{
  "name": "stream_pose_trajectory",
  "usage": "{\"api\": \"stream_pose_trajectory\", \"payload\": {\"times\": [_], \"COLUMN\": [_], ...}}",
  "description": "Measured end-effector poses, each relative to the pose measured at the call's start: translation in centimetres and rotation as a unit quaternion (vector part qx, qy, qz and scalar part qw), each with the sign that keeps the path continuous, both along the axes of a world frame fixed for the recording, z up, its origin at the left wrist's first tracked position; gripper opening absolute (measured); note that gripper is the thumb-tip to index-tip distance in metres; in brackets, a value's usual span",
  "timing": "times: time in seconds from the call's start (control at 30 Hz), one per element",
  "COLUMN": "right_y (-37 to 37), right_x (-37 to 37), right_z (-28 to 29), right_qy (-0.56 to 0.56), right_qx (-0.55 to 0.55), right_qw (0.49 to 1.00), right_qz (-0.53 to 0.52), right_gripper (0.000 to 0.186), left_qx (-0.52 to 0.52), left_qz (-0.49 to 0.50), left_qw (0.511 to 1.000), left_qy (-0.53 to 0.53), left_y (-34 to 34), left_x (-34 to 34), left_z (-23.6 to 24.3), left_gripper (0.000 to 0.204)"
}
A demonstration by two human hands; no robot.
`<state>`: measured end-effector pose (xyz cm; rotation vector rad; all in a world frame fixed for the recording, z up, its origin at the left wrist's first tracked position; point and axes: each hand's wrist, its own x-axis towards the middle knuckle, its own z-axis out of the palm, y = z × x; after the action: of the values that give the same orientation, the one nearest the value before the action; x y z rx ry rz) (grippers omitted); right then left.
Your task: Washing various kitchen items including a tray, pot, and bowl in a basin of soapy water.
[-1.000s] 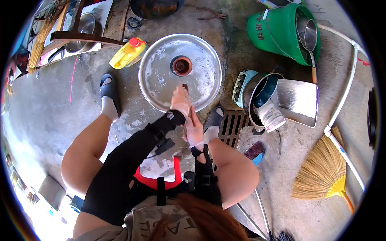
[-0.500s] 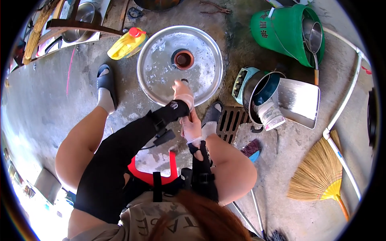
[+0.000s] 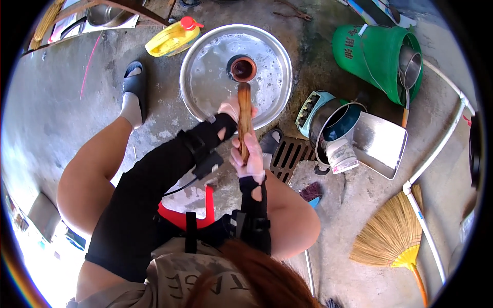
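A wooden stick [image 3: 245,110], brown and wet-looking, stands lengthwise between my two gloved hands over the near rim of a round metal basin [image 3: 186,97]. My left hand [image 3: 230,108] is closed around its upper middle. Lower down, my right hand [image 3: 250,155] has its fingers wrapped around the near end. Cloudy, sudsy water fills the basin. A small reddish-brown round pot [image 3: 243,69] sits in that water, just beyond the stick's far tip. Thin clear gloves cover both hands, and black sleeves cover my forearms.
A yellow jug [image 3: 173,38] with a red cap stands left of the basin. To the right are a tilted green bucket [image 3: 367,59] holding a ladle [image 3: 410,72], a steel pot [image 3: 319,123], a metal tray [image 3: 382,138], a drain grate [image 3: 290,158] and a straw broom [image 3: 393,231].
The stick, mostly hidden by my hands before, now shows along its length, turned toward me. My right hand has opened its hold somewhat, and the whole view has shifted slightly.
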<state>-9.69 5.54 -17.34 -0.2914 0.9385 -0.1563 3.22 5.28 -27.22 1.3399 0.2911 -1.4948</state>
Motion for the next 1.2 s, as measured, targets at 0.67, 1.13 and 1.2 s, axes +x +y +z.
{"api": "stream_pose_trajectory", "payload": {"times": [0.67, 1.13, 1.2], "right_y": [-1.0, -0.8, -0.7], "right_x": [-1.1, -0.4, -0.5], "right_z": [-4.7, -0.9, -1.6], "right_qy": [0.100, -0.014, -0.080], "right_qx": [-0.047, 0.071, 0.148], "right_qw": [0.993, 0.997, 0.986], "right_qz": [0.036, 0.021, -0.015], "right_gripper": [0.030, 0.045, 0.034], "left_qx": [-0.103, -0.215, -0.208], "left_qz": [-0.110, -0.152, -0.154], "left_qw": [0.880, 0.736, 0.738], "left_qy": [-0.450, -0.624, -0.623], "left_y": [2.1, 2.1, 2.1], "left_x": [-3.7, 2.1, 2.9], "left_z": [1.2, 0.6, -0.7], "left_gripper": [0.024, 0.031, 0.031]}}
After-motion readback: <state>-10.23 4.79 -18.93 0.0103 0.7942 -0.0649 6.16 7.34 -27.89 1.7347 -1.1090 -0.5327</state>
